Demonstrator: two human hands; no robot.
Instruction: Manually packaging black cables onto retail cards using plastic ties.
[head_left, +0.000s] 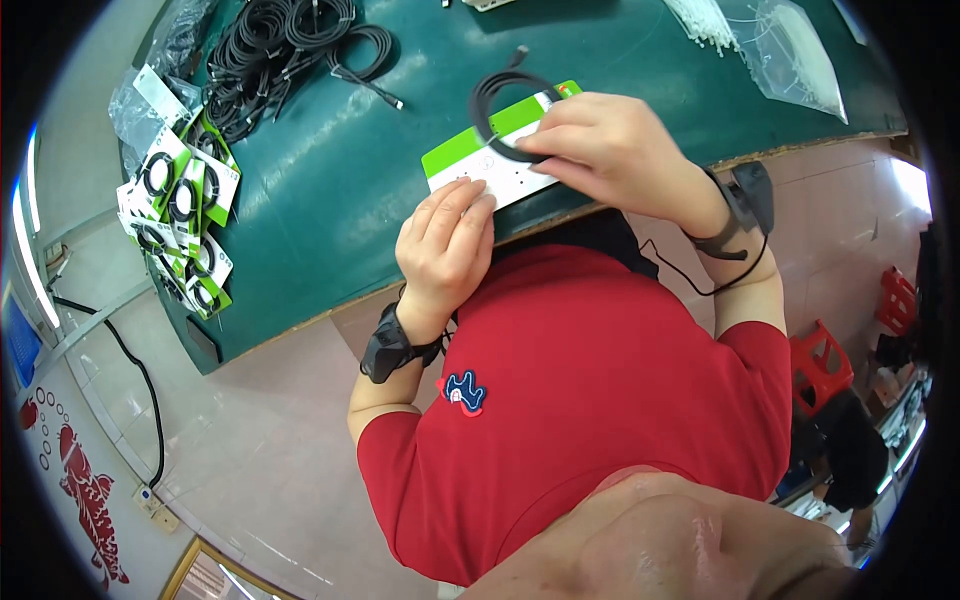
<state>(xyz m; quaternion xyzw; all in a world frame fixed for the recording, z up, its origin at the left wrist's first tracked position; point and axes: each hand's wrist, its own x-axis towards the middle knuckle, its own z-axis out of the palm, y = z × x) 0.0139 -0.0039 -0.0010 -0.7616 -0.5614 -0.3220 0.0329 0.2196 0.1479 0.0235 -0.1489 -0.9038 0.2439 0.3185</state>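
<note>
A green and white packaging card (510, 192) lies near the front edge of the green table. My left hand (450, 245) is closed at the card's lower left edge, with its fingertips on the white face. Between the thumb and fingers of my right hand (615, 150) is a coiled black cable (482, 108), held over the card's right part. One cable end with a connector (519, 56) points away from me past the coil. Part of the card is hidden under the coil and my right hand.
Coiled black cables (270, 50) are heaped at the far left of the table (320, 200). Carded cables (180, 200) pile up on the left edge beside clear plastic bags. White cable ties (705, 22) and a plastic bag (795, 65) lie far right. A red stool (820, 365) stands at right.
</note>
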